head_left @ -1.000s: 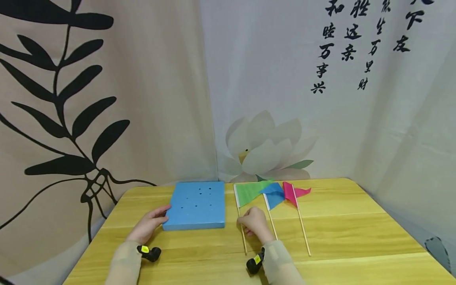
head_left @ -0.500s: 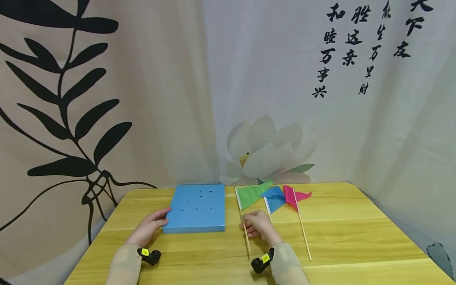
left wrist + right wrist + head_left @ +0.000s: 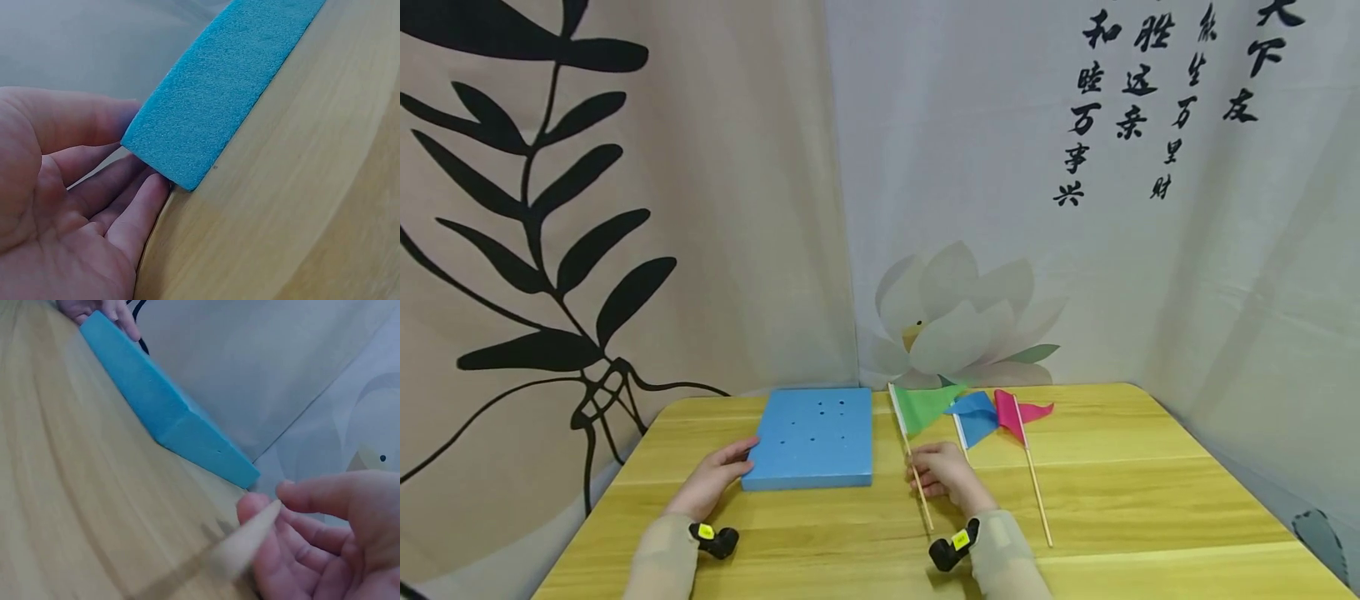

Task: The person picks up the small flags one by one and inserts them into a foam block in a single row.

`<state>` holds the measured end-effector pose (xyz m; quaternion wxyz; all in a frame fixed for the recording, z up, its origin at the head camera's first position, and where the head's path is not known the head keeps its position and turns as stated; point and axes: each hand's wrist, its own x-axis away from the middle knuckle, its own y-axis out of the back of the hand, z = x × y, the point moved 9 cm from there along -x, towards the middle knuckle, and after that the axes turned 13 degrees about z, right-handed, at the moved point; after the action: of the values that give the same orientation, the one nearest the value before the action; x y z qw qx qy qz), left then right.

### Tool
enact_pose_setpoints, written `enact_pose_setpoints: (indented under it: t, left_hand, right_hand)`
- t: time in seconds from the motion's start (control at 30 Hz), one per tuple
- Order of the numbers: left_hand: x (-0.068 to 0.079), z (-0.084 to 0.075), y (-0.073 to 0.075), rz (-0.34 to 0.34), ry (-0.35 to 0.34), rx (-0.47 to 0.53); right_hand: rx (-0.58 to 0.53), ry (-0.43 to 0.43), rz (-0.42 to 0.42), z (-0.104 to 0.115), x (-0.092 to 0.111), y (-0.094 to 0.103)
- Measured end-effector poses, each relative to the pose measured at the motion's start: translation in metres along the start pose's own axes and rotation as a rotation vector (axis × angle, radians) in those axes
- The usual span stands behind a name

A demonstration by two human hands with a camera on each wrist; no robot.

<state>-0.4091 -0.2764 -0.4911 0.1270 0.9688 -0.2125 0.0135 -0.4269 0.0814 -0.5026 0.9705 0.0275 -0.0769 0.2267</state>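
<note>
Green flag (image 3: 925, 410), I see its stick (image 3: 925, 510) pinched in the right hand (image 3: 947, 473). Beyond that grip, the blue flag (image 3: 977, 423) could snag if pulled sideways, lying so close. The left hand (image 3: 709, 482) holds the blue block (image 3: 827, 461).

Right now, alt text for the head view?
The right hand pinches a green flag by its stick over a table, while the left hand touches the left edge of a perforated blue block. A blue flag and a pink flag lie to the right, before a printed curtain.
</note>
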Motion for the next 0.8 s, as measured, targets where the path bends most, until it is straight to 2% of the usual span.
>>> enact_pose_setpoints:
  t: [0.23, 0.37, 0.53, 0.8]
  left_hand:
    - [0.002, 0.001, 0.002, -0.020, -0.010, 0.011]
    - [-0.001, -0.001, 0.002, -0.036, -0.013, -0.004]
    - [-0.002, -0.003, 0.000, -0.042, -0.014, -0.013]
    - [0.002, 0.000, 0.002, -0.060, 0.007, -0.002]
  right_hand:
    - [-0.121, 0.070, -0.023, 0.010, -0.002, -0.001]
    - [-0.154, 0.120, -0.060, 0.021, -0.003, 0.000]
    - [-0.128, 0.174, -0.090, 0.044, -0.002, -0.005]
    - [-0.114, 0.264, -0.068, 0.085, -0.004, -0.025]
